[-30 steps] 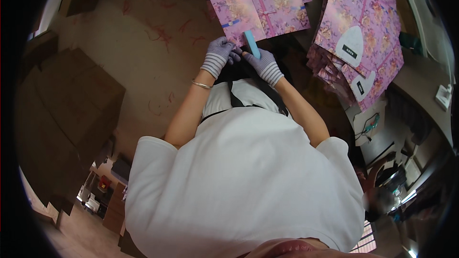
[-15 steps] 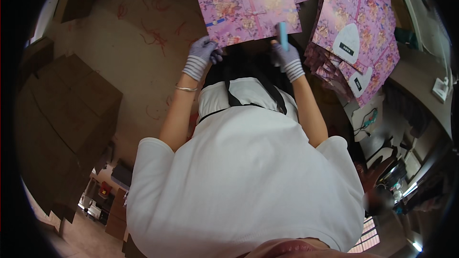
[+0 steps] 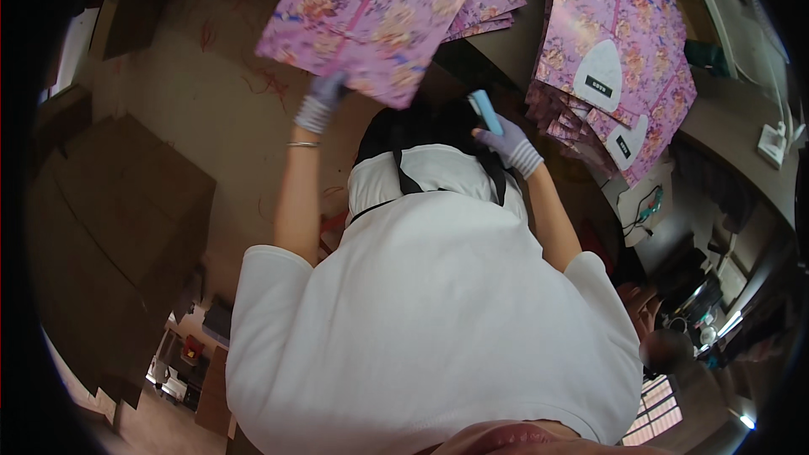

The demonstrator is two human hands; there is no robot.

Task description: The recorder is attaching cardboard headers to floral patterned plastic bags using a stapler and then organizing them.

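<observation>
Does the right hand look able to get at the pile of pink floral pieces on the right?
Probably yes: nothing visible stands between the right hand and the pile, though the light-blue tool in its grip might hinder grasping.

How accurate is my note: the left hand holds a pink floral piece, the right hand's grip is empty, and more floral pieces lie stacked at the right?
One error: the right hand's grip is not empty; the head view shows it holding a light-blue object. The rest stands: the left hand holds the pink floral piece, and more floral pieces lie stacked at the right.
</observation>
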